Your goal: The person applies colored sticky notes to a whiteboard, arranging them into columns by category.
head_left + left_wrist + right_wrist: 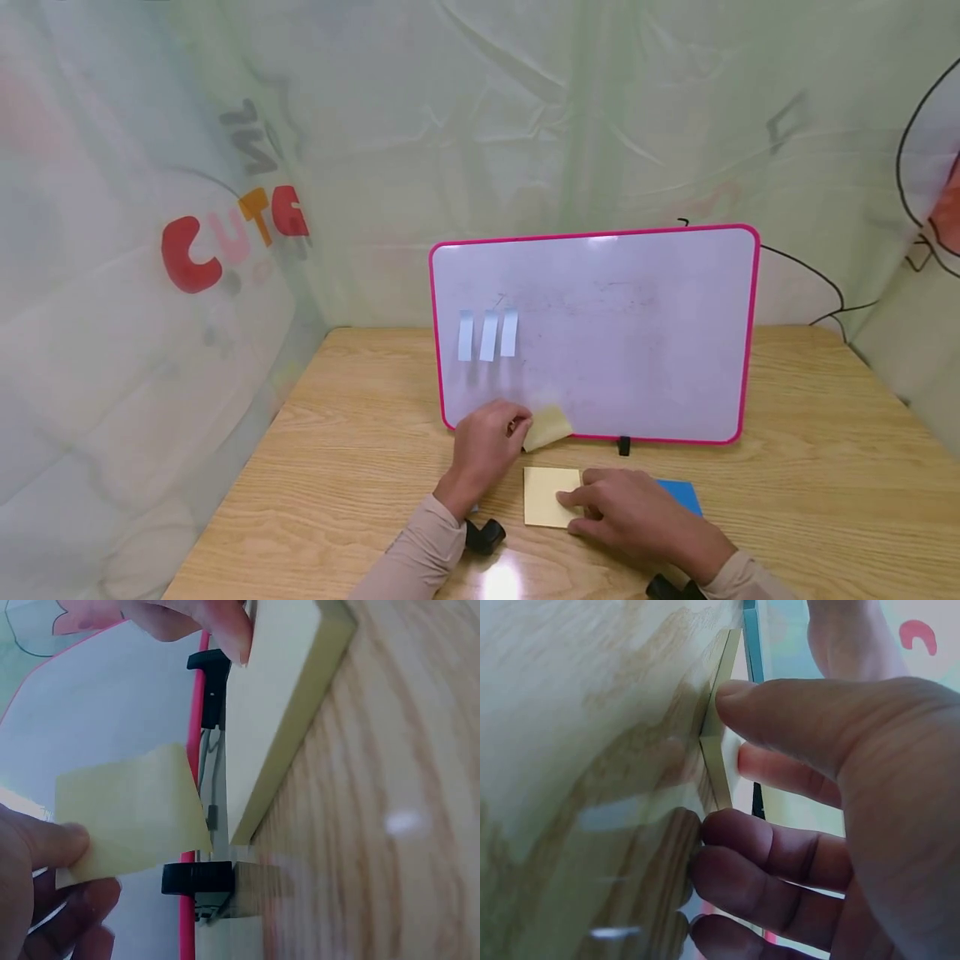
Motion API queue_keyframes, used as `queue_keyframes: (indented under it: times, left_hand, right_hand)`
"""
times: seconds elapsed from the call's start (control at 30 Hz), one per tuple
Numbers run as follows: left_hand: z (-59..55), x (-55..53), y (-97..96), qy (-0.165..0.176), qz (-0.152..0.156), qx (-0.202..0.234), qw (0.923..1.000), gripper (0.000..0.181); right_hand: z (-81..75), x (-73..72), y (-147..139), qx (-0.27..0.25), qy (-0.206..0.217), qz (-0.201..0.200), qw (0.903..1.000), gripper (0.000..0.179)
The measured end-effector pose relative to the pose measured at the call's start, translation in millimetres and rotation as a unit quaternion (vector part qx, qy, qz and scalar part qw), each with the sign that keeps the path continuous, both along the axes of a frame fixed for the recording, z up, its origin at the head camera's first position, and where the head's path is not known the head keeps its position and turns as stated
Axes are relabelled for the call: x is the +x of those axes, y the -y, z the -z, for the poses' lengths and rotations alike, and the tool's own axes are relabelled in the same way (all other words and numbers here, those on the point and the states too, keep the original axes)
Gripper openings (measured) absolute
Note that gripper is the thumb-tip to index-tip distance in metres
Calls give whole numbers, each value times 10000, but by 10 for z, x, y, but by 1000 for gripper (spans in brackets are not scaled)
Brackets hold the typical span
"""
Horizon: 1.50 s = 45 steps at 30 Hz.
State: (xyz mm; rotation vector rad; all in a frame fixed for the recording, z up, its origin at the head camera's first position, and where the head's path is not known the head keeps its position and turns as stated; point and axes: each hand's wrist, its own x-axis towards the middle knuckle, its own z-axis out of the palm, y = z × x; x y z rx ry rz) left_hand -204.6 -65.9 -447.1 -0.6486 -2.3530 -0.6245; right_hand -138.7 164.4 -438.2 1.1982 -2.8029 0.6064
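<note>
My left hand (487,442) pinches a single yellow sticky note (549,428) between thumb and fingers, just in front of the whiteboard's lower edge. In the left wrist view the loose sticky note (135,810) is slightly bent, held by one corner. The yellow sticky note pad (546,497) lies flat on the table below it. My right hand (630,512) rests at the pad's right side, its index fingertip on the top sheet and its thumb by the near edge. In the right wrist view the other fingers (735,881) are loosely bent beside the pad (718,761).
A pink-framed whiteboard (622,342) stands on black feet (624,447), with three light blue strips (488,336) on its left part. A blue sticky pad (681,495) is partly hidden behind my right hand. Printed sheeting (450,150) hangs behind the wooden table (360,417).
</note>
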Motion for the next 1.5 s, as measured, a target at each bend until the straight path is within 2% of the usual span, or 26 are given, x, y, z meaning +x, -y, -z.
queue_keyframes:
  times: [0.17,0.4,0.8,0.97,1.1,1.2,1.33,1.5]
  left_hand:
    - [-25,16,-21,-83,457,159,9988,6]
    - [-80,32,-66,-554,965,419,9929,9]
    - [-172,28,-80,-1132,1347,315,9839,17]
    - [-211,40,-83,-1310,1507,314,9794,14]
    - [-268,52,-85,-1681,1521,280,9736,12]
    - [-314,56,-91,-2051,1419,284,9680,13]
    - [-368,42,-107,-2529,1306,270,9582,14]
    - [-432,-5,-138,-2911,1242,338,9480,16]
  right_hand:
    - [2,-2,0,-81,-77,-32,9999,29]
    - [5,-7,6,-87,8,-54,9999,29]
    - [15,-22,35,-154,592,61,9981,27]
    - [10,-27,32,-128,765,64,9970,28]
    - [-11,-52,23,-144,922,35,9956,33]
    - [-45,-76,8,-348,949,-12,9949,35]
    - [-125,-103,-40,-648,706,39,9954,31]
    - [-281,-153,-144,-693,482,373,9957,24]
